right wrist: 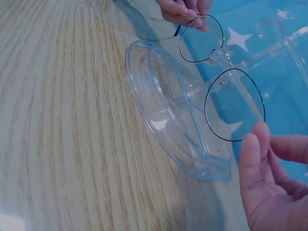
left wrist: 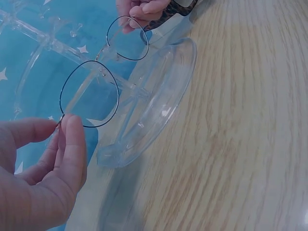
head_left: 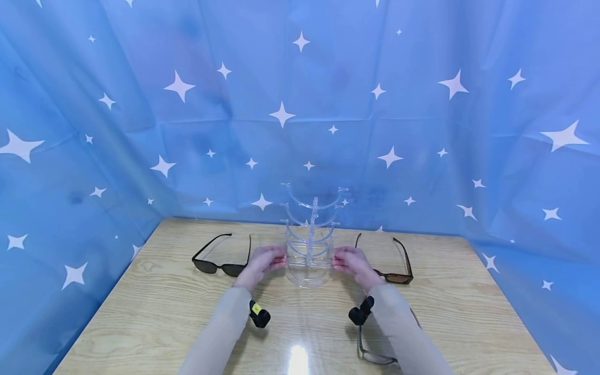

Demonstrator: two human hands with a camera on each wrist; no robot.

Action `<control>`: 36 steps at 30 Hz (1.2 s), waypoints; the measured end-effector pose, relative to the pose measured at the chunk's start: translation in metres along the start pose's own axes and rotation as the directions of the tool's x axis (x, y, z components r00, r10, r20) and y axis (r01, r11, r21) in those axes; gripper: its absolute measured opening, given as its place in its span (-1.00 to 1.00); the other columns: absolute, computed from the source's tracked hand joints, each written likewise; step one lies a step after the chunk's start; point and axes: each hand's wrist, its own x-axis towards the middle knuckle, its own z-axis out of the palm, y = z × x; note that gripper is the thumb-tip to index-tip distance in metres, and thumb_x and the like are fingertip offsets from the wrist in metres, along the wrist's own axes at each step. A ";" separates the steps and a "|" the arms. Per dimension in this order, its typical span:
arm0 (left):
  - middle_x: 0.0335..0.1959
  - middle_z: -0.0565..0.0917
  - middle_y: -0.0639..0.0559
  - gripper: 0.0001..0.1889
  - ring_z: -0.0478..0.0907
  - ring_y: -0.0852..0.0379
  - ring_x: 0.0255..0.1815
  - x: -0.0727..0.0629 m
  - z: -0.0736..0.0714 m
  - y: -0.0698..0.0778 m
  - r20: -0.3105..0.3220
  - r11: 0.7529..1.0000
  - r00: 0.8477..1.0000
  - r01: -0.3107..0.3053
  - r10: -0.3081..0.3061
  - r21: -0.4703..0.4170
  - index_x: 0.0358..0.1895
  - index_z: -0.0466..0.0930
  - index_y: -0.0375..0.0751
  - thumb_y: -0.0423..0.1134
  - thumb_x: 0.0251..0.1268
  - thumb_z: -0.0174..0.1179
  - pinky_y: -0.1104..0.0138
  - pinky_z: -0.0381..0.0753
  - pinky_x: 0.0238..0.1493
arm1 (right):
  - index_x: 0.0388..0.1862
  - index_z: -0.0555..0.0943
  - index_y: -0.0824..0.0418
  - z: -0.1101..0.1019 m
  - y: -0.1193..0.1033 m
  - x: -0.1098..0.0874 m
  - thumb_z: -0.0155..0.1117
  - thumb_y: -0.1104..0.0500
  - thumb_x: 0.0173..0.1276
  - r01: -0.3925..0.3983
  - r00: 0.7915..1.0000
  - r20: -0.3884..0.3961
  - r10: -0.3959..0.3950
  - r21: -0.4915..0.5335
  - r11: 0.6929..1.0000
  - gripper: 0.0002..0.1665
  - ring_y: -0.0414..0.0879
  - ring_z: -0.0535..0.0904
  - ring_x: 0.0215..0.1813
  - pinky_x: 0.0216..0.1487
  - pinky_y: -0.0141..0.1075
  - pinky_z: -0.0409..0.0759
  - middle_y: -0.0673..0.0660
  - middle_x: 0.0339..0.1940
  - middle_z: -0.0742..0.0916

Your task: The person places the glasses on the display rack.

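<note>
Head view, nearest edge: grey-framed glasses (head_left: 375, 354) lying on the wooden table (head_left: 154, 312), partly under the right sleeve. Mid-table: left hand (head_left: 263, 263) and right hand (head_left: 351, 263), each pinching one outer end of thin wire-rimmed glasses (left wrist: 103, 72), held level against the lowest tier of a clear acrylic stand (head_left: 311, 245). Flanking: black sunglasses (head_left: 220, 258) at left, brown sunglasses (head_left: 396, 265) at right. Behind: blue star-print backdrop (head_left: 300, 104).

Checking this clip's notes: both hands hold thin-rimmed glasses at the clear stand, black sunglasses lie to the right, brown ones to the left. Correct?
Sides are swapped. The head view shows the black sunglasses left of the clear stand and the brown ones right. The rest holds.
</note>
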 end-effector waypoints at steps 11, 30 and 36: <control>-0.20 0.62 -0.39 -0.67 0.58 0.23 -0.51 0.002 -0.001 -0.002 -0.005 1.000 1.000 0.005 -0.005 -0.004 0.06 0.39 -0.65 -0.50 0.27 0.07 0.46 0.65 -0.37 | 0.14 0.33 0.57 0.000 0.001 -0.001 0.01 0.34 0.42 0.006 1.000 -0.007 -0.006 0.010 1.000 -0.61 -0.24 0.59 -0.45 -0.37 -0.47 0.63 0.11 -0.43 0.65; -0.50 0.59 -0.07 -0.73 0.57 0.21 -0.49 -0.004 -0.011 0.002 -0.053 0.999 0.998 -0.036 0.037 0.026 -0.03 0.46 -0.63 -0.51 0.24 0.08 0.44 0.66 -0.34 | 0.10 0.37 0.55 0.002 -0.009 -0.018 0.02 0.32 0.42 0.049 0.997 -0.061 -0.050 -0.020 0.999 -0.63 -0.22 0.59 -0.42 -0.31 -0.43 0.63 0.15 -0.37 0.65; -0.39 0.62 -0.21 -0.71 0.57 0.18 -0.47 -0.007 -0.017 0.004 -0.055 0.998 0.998 -0.036 0.038 0.045 -0.01 0.46 -0.63 -0.50 0.24 0.09 0.44 0.66 -0.35 | 0.09 0.38 0.56 0.007 -0.012 -0.024 0.02 0.32 0.41 0.065 0.996 -0.057 -0.067 -0.025 0.998 -0.63 -0.18 0.60 -0.40 -0.28 -0.38 0.65 0.28 -0.27 0.66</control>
